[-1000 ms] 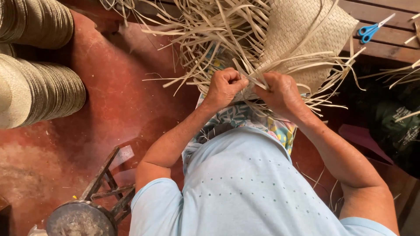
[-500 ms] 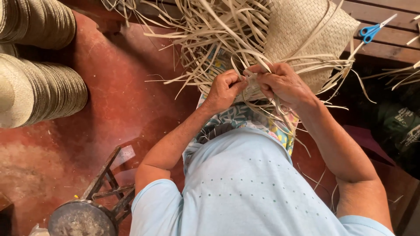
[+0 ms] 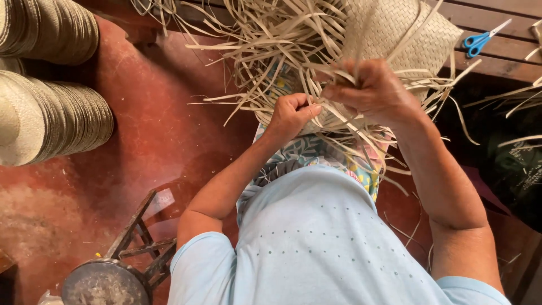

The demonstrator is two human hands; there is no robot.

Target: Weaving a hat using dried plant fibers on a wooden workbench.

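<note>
A half-woven straw piece (image 3: 403, 28) rests on my lap, its tight weave at the top right and many loose pale strips (image 3: 265, 51) fanning out to the left. My left hand (image 3: 291, 113) is closed in a fist on strips at the lower edge of the weave. My right hand (image 3: 375, 90) is raised higher, pinching a bunch of strips and pulling them up. Both arms reach forward over my light blue shirt and patterned cloth.
Two stacks of woven straw hats (image 3: 48, 107) lie at the left on the red floor (image 3: 152, 135). Blue scissors (image 3: 483, 38) lie on a wooden bench (image 3: 497, 62) at the top right. A small metal stool (image 3: 113, 271) stands at the lower left.
My right hand has lifted up and away from the left, drawing strips with it. My left hand stays gripping at the weave's edge.
</note>
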